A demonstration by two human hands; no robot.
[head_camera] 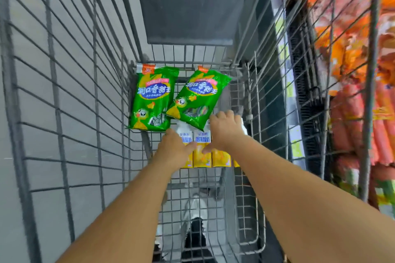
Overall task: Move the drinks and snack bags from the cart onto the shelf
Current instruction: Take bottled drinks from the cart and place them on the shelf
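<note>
We reach both hands down to the row of drink cartons (202, 157) on the cart (70, 113) floor. Our left hand (174, 147) clasps the row's left end, our right hand (226, 129) its right end, fingers curled over. Their long axes point toward us. Two glossy, crinkly green snack bags (152, 98) lie flat just beyond at the far end, one overlapping the stiff, boxy cartons.
</note>
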